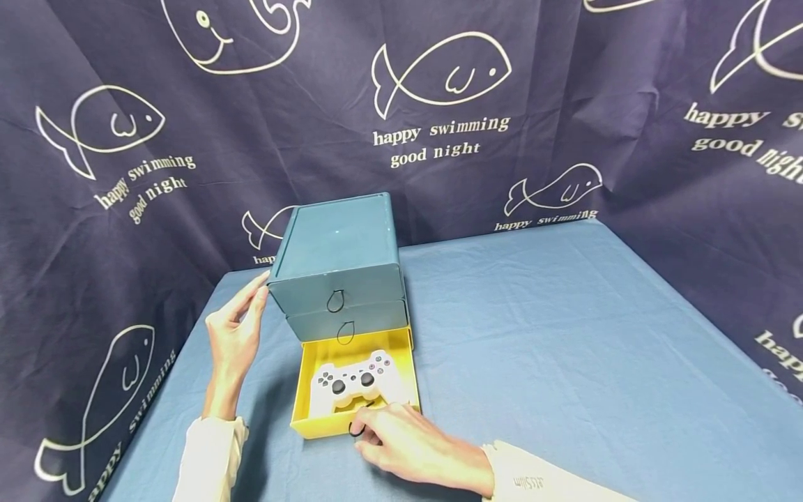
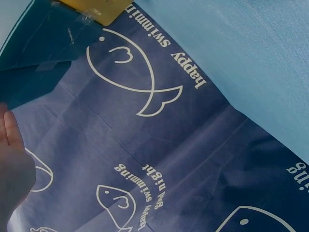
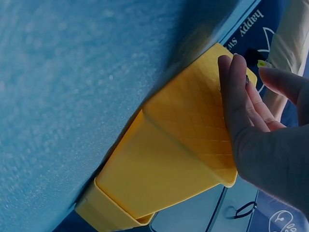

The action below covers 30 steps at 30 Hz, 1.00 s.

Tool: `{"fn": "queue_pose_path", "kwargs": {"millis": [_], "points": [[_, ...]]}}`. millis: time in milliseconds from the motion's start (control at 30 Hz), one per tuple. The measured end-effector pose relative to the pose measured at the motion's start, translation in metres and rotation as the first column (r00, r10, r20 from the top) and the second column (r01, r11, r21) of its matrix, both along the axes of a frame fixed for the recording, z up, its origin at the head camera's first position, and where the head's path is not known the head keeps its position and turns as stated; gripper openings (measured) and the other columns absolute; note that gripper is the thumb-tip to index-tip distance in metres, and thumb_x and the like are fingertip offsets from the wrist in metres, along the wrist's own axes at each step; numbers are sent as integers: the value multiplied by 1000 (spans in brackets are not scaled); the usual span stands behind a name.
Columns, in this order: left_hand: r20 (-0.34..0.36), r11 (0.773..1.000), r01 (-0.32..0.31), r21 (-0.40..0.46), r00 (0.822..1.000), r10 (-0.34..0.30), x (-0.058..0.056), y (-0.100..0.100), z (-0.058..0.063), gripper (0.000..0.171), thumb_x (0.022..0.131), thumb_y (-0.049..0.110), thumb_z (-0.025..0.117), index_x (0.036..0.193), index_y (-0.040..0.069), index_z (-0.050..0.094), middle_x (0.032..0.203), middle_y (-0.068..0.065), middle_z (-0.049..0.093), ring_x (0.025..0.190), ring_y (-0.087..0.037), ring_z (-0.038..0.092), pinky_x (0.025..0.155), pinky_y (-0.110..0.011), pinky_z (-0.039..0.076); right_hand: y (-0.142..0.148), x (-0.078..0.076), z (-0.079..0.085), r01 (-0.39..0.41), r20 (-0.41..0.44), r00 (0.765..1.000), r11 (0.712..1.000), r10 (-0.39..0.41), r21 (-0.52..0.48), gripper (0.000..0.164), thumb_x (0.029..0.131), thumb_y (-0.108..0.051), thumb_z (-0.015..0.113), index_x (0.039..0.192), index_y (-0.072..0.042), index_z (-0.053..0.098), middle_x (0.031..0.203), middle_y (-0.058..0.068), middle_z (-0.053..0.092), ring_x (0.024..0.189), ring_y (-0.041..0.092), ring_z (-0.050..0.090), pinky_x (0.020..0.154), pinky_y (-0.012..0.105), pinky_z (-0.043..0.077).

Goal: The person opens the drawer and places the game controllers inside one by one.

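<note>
A teal drawer cabinet (image 1: 339, 233) has two closed teal drawers above a pulled-out yellow drawer (image 1: 302, 380). Inside that drawer lies a white game controller (image 1: 353, 380) with black thumbsticks. My right hand (image 1: 414, 443) is at the drawer's front, its curled fingers holding the black loop pull (image 1: 356, 429). In the right wrist view, the fingers (image 3: 231, 92) overlap the yellow front panel. With fairly straight fingers, my left hand (image 1: 235, 335) touches the cabinet's left front edge. Only part of the left hand (image 2: 14, 169) shows in the left wrist view, beside the teal side.
Black loop pulls hang from the upper drawer (image 1: 335, 301) and the middle drawer (image 1: 346, 333). A blue cloth (image 1: 533, 348) covers the table. Dark blue curtains (image 1: 439, 188) with white fish prints stand behind it and at both sides.
</note>
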State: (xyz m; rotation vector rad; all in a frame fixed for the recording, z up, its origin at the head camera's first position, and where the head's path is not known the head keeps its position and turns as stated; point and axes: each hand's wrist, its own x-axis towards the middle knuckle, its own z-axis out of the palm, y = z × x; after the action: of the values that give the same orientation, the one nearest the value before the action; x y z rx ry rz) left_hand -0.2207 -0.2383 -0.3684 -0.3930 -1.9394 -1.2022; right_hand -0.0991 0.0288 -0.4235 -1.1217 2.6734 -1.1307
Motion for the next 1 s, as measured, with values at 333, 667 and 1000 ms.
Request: {"fn": "queue_pose_path", "kwargs": {"millis": [333,667,1000], "points": [[-20,1000,-1,-5,1000,1,0,1,0,30,95,-9,68,123,-3,74,110,-22,74,98,8,66,83,-13,47,0,-11,2,24,68,997,999,-22,-26,11,94,-10,75,105,-10,73,85,-12,70,70,-8,55,72,14,47],[-5,1000,5,1,1000,-5,-1,0,-1,28,98,-1,69,125,3,75,110,-20,74,96,-3,71,82,-14,47,0,-21,0,22,86,996,999,-18,-46,12,93,-8,75,105,-8,72,88,-9,73,72,-7,57,71,15,47],[-22,1000,7,5,1000,-7,10,9,9,26,97,-5,68,123,-4,73,109,-25,73,97,1,69,83,-14,46,-2,-31,0,25,95,995,998,-19,-62,15,90,-7,78,105,-8,72,90,-6,75,78,-5,62,73,16,50]]}}
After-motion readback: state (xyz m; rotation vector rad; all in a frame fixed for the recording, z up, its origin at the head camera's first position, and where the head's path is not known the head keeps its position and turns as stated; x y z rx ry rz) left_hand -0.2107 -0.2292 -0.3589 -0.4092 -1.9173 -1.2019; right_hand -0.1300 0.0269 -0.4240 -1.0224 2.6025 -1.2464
